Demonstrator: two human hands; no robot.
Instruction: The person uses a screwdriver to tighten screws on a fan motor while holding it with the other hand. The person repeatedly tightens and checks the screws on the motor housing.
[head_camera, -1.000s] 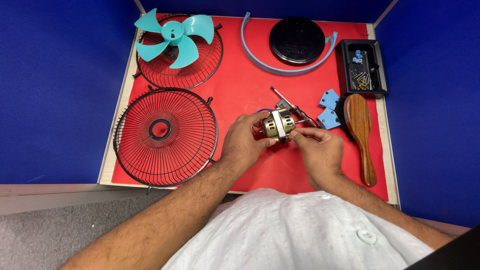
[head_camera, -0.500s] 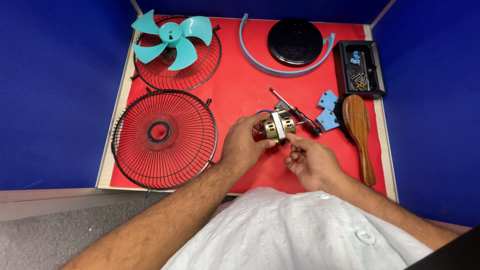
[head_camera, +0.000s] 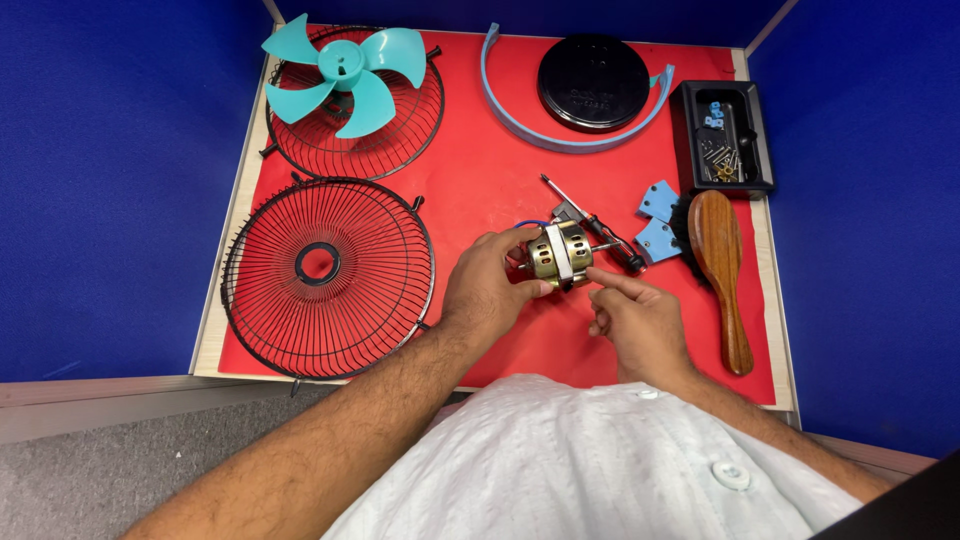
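Right then, the left hand (head_camera: 487, 290) was wrapped around a small brass-coloured fan motor (head_camera: 558, 255), holding it up just above the red mat (head_camera: 480, 180). The right hand (head_camera: 635, 320) sat just beside it, empty, fingers loosely curled with the forefinger stretched out to touch the motor's underside. Behind the motor lay a screwdriver (head_camera: 590, 222), and near it two blue plastic pieces (head_camera: 657, 222) and a wooden brush (head_camera: 720, 270). Off to the left rested a wire fan guard (head_camera: 325, 275).
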